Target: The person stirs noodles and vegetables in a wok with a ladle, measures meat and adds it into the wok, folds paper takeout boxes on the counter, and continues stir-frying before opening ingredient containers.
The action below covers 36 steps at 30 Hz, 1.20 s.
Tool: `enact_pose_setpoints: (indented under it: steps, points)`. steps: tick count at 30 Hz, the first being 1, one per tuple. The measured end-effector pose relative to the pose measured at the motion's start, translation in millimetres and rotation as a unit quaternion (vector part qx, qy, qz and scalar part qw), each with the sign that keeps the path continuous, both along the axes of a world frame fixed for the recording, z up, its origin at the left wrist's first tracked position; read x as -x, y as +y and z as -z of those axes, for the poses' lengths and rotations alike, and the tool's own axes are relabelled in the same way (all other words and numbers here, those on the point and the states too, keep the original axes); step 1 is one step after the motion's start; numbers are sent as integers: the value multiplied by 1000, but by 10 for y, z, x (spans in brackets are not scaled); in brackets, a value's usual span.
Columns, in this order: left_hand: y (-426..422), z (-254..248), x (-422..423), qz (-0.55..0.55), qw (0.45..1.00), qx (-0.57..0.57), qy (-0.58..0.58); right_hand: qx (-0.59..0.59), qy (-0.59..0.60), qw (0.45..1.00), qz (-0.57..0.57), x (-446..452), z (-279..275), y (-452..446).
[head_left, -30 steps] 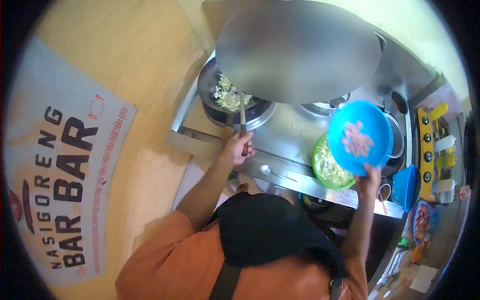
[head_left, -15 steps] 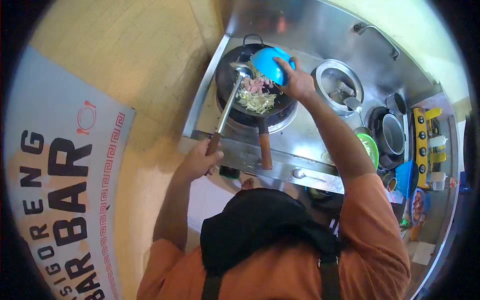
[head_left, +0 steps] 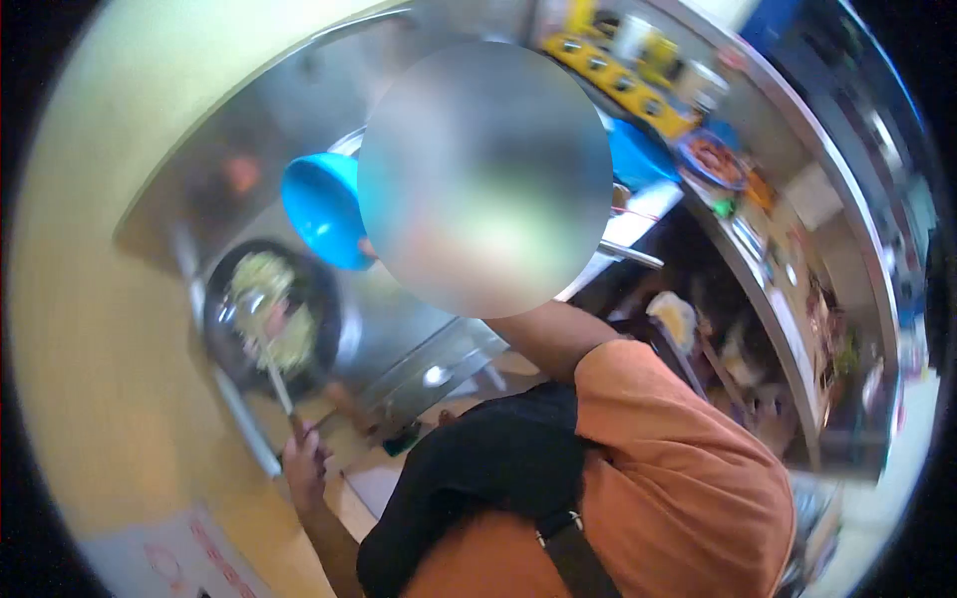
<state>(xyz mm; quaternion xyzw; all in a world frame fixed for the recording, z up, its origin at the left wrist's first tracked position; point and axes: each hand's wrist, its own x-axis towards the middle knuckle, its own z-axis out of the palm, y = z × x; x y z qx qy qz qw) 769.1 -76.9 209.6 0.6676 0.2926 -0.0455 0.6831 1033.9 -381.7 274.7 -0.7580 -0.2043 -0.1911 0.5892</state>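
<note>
My left hand (head_left: pixel 307 460) is closed around the wooden grip of a long metal ladle (head_left: pixel 277 384). The ladle's head rests in a dark wok (head_left: pixel 324 299), among pale bean sprouts (head_left: pixel 261 271) and pink pieces of meat (head_left: pixel 289 329). A blue bowl (head_left: pixel 324 204) is tipped on its side, up and to the right of the wok, its bare blue inside showing. My right hand is mostly hidden by a large round blur; only a fingertip (head_left: pixel 367 247) shows, on the bowl's edge.
The steel stove front (head_left: pixel 439 364) runs below the wok. A yellow rack with bottles (head_left: pixel 628 85) stands at the upper right, near a blue basket of reddish food (head_left: pixel 713 159). Below are cluttered shelves (head_left: pixel 738 369). The blur hides the stove's right part.
The view has swung to the right. My right hand has carried the blue bowl away from above the wok, where it was tipped over the food. My left hand keeps the ladle in the wok.
</note>
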Motion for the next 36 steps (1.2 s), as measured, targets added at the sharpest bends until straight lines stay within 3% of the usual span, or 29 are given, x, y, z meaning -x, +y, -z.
enact_pose_setpoints:
  steps: [1,2,4,6,7,8,10,11,12,14,18,20,22,24,26,28,29,30,31,32,33,34,35,36]
  points:
    - [-48,102,-65,2,1000,-12,12,-107,146,983,21,135,-33,-526]
    - [-83,188,-118,-1,999,-27,25,-222,281,933,33,300,-92,-1120]
    - [-89,330,-146,-10,999,17,27,-278,257,905,195,525,50,-2366]
    - [-535,65,-174,-75,996,-35,32,-373,231,846,303,830,215,-3724]
    - [-578,119,-140,-77,997,-18,-9,-424,207,828,303,981,388,-4460]
    - [-620,164,-192,-81,996,-1,-48,-466,196,778,373,1113,414,-5023]
    - [-872,93,-439,-71,997,13,-42,-482,157,774,379,1302,821,-6391]
    - [-1016,-30,-534,-73,997,24,-32,-511,132,712,463,1307,883,-6848]
    - [-1168,-79,-640,-78,996,42,-28,-478,88,731,478,1301,884,-7216]
    - [-1414,-125,-770,-97,992,77,-21,-481,98,694,527,1237,1065,-7982]
    - [-1752,-132,-946,-153,985,53,-66,-520,197,664,500,1059,1517,-8892]
    - [-1806,-101,-917,-190,980,34,-41,-511,242,651,506,1052,1573,-9033]
    - [-1743,-61,-851,-121,990,69,-23,-339,302,763,461,1204,1869,-9176]
    - [-1970,-150,-789,-165,983,63,-45,-554,209,618,518,1131,1520,-8751]
    - [-2147,-257,-762,-197,977,50,-63,-434,187,708,524,1275,1339,-8058]
    - [-2304,-331,-712,-203,976,45,-67,-384,209,746,502,1477,1505,-7453]
    - [-2320,-383,-655,-239,970,36,-37,-361,309,774,419,1601,1448,-7088]
    - [-2338,-353,-687,-261,965,29,-7,-372,260,805,382,1601,1436,-6593]
    - [-2360,-157,-615,-116,975,-144,-125,-333,319,811,360,1643,1222,-6118]
    - [-2227,82,-480,41,920,-298,-249,-284,325,834,344,1706,1225,-5698]
    - [-1838,277,-441,-34,986,-29,-159,-237,357,844,322,1746,1075,-5343]
    - [-1514,428,-561,-111,967,228,-26,-170,359,869,294,1813,1100,-5102]
    - [-1507,508,-645,-115,972,203,-8,-137,335,891,275,1914,1196,-4905]
    - [-1557,540,-595,-124,977,175,3,-165,322,900,244,2086,944,-4653]
